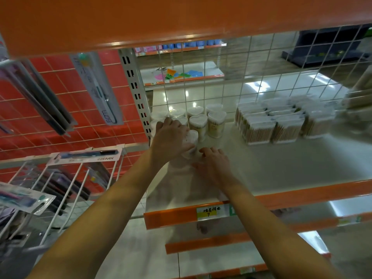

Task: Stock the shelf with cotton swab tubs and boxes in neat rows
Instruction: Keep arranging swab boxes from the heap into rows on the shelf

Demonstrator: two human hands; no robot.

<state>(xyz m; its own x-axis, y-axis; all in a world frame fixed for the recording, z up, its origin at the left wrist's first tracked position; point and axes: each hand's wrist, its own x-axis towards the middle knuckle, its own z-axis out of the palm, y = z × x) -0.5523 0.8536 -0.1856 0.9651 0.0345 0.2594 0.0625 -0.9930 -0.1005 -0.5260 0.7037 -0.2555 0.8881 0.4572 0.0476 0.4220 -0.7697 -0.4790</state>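
Step in hand: seating a tub (190, 141) in the front row of heart-lidded tubs (198, 122), at 10 o'clock on the shelf (281, 164); left hand (171, 137) grips it; right hand (213, 162) rests flat, fingers loose, at its 4 o'clock; next, likely align it flush, then release; boxes (281, 121) stand at 2 o'clock.

Tubs (198, 119) at shelf (281, 158) back left, boxes (281, 119) to their right, well apart.

The left hand (171, 137) covers most of the tub (190, 141) it grips and the rear left tubs (161, 115). At the right edge of the frame, wooden sticks (360, 91) are blurred and cut off. The price label (208, 212) writing is unreadable. The right hand (213, 164) is motion-blurred.
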